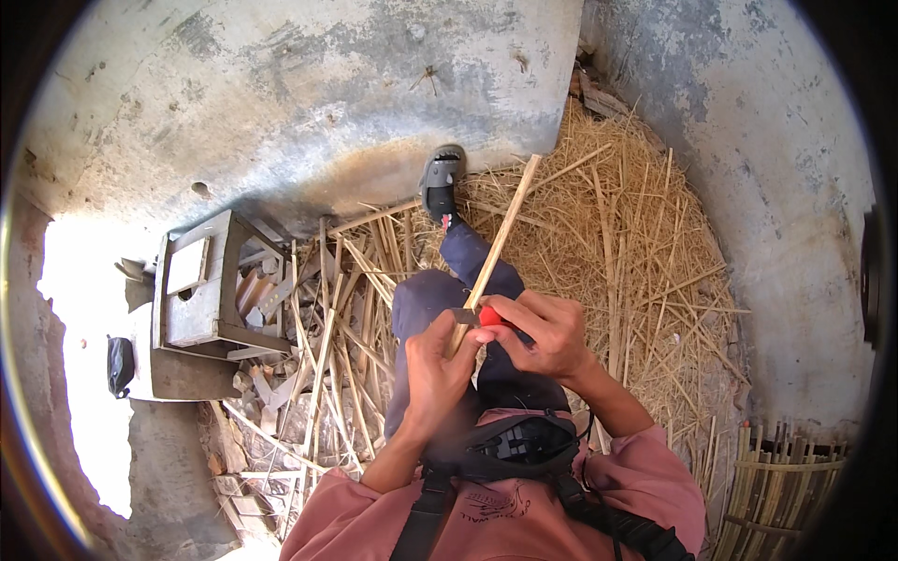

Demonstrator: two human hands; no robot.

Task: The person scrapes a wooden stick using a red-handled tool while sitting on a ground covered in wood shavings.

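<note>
Both forearms rise from the lower edge, bent inward above the lap. Left hand [435,360] has its fingers wrapped round a bamboo strip [496,243] slanting up-right over the knee; right hand [543,332] curls over a red-handled knife [482,316] against it.

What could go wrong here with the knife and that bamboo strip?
The knife in the right hand sits close to the left hand gripping the bamboo strip; a slip might cut the fingers. The blade works above the person's leg, so it could strike there.
</note>
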